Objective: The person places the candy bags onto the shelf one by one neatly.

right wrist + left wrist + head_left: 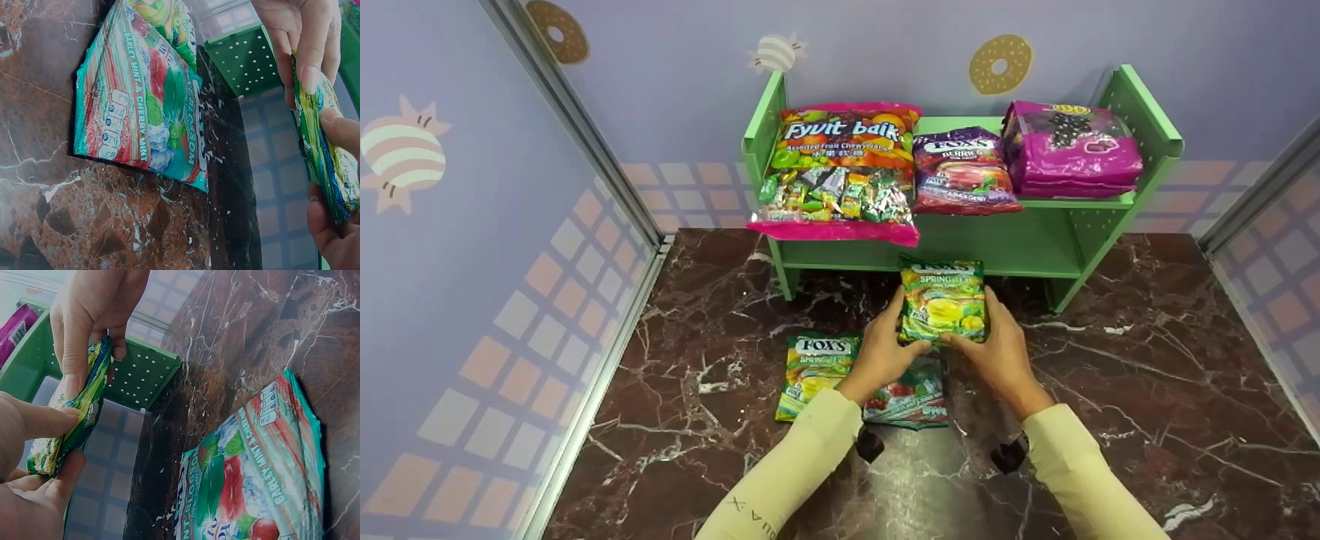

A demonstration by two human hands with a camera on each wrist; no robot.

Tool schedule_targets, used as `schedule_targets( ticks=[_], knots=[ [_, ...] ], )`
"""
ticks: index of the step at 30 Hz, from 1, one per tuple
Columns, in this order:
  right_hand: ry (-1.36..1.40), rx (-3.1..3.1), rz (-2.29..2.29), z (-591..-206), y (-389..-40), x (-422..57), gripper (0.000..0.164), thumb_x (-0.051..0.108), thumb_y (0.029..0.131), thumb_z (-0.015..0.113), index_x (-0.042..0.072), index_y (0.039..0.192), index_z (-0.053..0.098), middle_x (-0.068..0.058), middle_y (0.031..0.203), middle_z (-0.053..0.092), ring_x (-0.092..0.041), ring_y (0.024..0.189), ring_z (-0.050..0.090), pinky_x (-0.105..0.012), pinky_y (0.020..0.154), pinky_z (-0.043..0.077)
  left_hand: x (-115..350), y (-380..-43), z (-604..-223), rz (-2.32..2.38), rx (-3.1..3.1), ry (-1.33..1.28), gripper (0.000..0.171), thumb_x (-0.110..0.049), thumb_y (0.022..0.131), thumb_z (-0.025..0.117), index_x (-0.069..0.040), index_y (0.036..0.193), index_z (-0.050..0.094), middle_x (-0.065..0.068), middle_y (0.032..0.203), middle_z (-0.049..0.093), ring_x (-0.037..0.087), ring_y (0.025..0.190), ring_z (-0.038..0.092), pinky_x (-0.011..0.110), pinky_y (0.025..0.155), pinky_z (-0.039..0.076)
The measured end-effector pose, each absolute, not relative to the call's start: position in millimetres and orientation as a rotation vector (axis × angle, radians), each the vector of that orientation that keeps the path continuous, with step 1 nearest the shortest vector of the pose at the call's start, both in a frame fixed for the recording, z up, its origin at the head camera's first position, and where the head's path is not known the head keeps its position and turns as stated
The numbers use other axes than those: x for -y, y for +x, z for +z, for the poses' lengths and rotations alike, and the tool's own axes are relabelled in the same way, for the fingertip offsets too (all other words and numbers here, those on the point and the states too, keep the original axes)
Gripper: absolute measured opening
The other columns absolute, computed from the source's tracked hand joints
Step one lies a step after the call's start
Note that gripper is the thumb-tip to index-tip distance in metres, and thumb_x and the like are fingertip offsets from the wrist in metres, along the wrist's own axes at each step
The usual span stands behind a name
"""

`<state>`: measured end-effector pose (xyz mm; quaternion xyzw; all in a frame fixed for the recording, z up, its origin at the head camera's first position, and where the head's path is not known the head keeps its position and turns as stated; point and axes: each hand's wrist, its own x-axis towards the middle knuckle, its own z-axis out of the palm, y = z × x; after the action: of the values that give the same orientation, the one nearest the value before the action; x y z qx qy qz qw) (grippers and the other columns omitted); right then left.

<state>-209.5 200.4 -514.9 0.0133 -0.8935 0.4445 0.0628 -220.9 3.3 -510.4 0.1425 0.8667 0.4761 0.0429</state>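
- Basically, head view: left hand [885,349] and right hand [999,349] both grip one green-yellow candy bag [943,304], one per side edge, thumbs near the bottom; it's in front of the green shelf [1012,238], overlapping its lower tier. Contact with the shelf: can't tell.
- Same view, held bag: face-up print, yellow drop-like graphics. Reads FOX'S (partly folded over) and SPRING TE-, last letter unclear.
- Same view, shelf's upper tier, left to right: pink-edged fruit bag [847,165], "Assorted Fruit Chewy"; FOX'S BERRIES bag [966,172]; purple pack [1072,154], "100".
- Same view, counter in front of the shelf: matching FOX'S bag [817,367], and a red-teal bag [907,394] half hidden by the left arm.
- Left wrist view: held bag edge-on, puffy, crinkled, both thumbs on its face. Red-teal bag reads BARLEY MINT & CHERRY MINT.
- Right wrist view: adds the red-teal bag's info boxes [114,121], too small to read. Matching bag touches it, shelf-side.
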Motion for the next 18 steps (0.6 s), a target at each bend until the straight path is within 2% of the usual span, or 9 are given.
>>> schedule_targets(
  ticks=[5, 12, 18],
  knots=[
    [0.026, 2.724, 1.349, -514.5, -213.3, -199.0, 0.099, 0.035, 0.085, 0.074, 0.006, 0.156, 0.012, -0.021, 0.154, 0.031, -0.036, 0.137, 0.039, -0.052, 0.107, 0.039, -2.1, -224.8, -510.6, 1.454, -2.654, 0.428, 0.088, -0.024, 0.09, 0.069, -0.018, 0.157, 0.013, 0.008, 0.159, 0.028, 0.029, 0.135, 0.045, 0.044, 0.106, 0.045],
    [0.03, 2.737, 1.325, -514.9, -220.4, -197.7, 0.099, 0.037, 0.084, 0.074, 0.006, 0.156, 0.013, -0.022, 0.153, 0.032, -0.037, 0.137, 0.039, -0.053, 0.109, 0.037, -0.5, -228.0, -508.9, 1.481, -2.661, 0.439, 0.086, -0.024, 0.09, 0.069, -0.015, 0.156, 0.015, 0.01, 0.159, 0.029, 0.029, 0.131, 0.049, 0.043, 0.102, 0.047],
    [0.036, 2.728, 1.33, -513.7, -223.0, -196.1, 0.096, 0.034, 0.085, 0.074, 0.005, 0.155, 0.015, -0.023, 0.154, 0.032, -0.037, 0.138, 0.038, -0.053, 0.11, 0.036, -0.7, -230.7, -509.7, 1.485, -2.643, 0.4, 0.085, -0.024, 0.091, 0.068, -0.016, 0.156, 0.015, 0.009, 0.159, 0.027, 0.029, 0.136, 0.044, 0.044, 0.105, 0.045]
  ],
)
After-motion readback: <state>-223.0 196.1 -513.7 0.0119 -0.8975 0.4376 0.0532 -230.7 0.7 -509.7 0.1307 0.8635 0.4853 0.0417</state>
